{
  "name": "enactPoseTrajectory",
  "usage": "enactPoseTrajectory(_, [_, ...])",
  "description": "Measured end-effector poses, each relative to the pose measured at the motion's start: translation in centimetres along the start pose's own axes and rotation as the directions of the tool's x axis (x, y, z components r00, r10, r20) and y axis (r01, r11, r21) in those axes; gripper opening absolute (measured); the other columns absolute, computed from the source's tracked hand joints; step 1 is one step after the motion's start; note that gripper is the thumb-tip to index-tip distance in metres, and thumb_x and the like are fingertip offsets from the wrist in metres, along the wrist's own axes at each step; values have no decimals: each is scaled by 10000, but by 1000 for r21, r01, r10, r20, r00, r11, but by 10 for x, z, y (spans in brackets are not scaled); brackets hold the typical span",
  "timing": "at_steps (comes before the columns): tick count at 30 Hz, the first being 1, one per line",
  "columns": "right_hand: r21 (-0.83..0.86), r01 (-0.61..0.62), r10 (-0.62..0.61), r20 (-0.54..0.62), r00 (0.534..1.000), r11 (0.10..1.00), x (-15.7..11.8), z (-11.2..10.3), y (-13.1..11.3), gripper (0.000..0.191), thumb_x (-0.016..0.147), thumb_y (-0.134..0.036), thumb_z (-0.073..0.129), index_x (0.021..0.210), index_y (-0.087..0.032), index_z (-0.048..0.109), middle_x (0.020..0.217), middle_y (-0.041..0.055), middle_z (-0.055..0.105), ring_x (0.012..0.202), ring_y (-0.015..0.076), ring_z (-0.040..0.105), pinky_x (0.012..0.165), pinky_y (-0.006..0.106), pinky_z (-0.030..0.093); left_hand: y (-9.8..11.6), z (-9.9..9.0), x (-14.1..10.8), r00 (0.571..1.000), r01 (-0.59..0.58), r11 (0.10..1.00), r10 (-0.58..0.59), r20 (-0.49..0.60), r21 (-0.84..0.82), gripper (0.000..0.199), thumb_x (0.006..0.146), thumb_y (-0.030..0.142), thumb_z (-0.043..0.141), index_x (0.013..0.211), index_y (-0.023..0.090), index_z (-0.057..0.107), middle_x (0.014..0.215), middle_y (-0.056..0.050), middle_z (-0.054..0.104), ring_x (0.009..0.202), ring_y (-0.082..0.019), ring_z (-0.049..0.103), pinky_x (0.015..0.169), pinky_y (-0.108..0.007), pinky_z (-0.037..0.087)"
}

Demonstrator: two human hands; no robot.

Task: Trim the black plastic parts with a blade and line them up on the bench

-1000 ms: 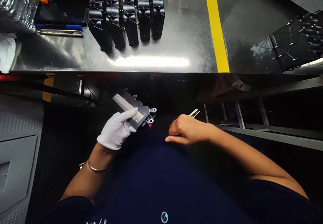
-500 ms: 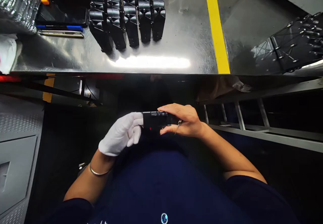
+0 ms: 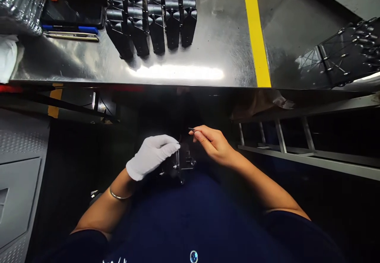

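Observation:
My left hand (image 3: 152, 156), in a white glove, pinches the upper edge of a black plastic part (image 3: 179, 166) between thumb and fingers. The part hangs in front of my dark blue shirt; its glossy ribs and a round boss show, while the rest blends into the dark. To the right, my bare right hand (image 3: 216, 146) is closed on a small thin pointed tool (image 3: 192, 129). Its tip points left and stands apart from the part. Most of the tool is hidden in my fingers, so its exact kind cannot be made out.
On the metal table (image 3: 219, 53) stand rows of black plastic parts (image 3: 156, 29). Pens (image 3: 71, 29) and stacked clear trays (image 3: 20, 6) lie at left. Yellow tape (image 3: 257, 37) crosses the tabletop; more black parts (image 3: 341, 57) lie right. Below is a metal frame (image 3: 282, 136).
My left hand has turned the black part so it hangs below the fingers. My right hand has let go of the part, moved slightly right and brought the thin tool to its fingertips.

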State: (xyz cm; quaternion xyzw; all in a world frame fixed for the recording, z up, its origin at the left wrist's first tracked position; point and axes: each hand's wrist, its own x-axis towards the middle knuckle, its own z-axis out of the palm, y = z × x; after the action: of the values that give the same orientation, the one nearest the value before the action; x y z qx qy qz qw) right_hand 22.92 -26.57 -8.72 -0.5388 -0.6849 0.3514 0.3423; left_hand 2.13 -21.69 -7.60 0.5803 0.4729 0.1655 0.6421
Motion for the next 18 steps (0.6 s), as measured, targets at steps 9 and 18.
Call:
enactPoseTrajectory(9, [-147, 187, -184, 35, 982, 971, -8, 1, 3, 284, 952, -232, 466, 1174, -175, 634, 757, 34, 636, 686, 135, 536, 661, 286, 468, 0, -3, -1, 998, -34, 999, 32, -60, -32, 294, 745, 435, 640, 829, 177, 753, 880, -70, 765, 818, -213, 694, 766, -279, 544])
enactPoseTrajectory(18, [224, 26, -49, 98, 994, 974, -14, -1, -9, 284, 928, -230, 528, 1170, -173, 666, 720, 13, 601, 626, 87, 527, 577, 211, 448, 2, -3, -3, 996, 23, 999, -27, -89, -49, 212, 653, 384, 687, 616, 175, 687, 615, -33, 687, 565, -160, 618, 551, -244, 507])
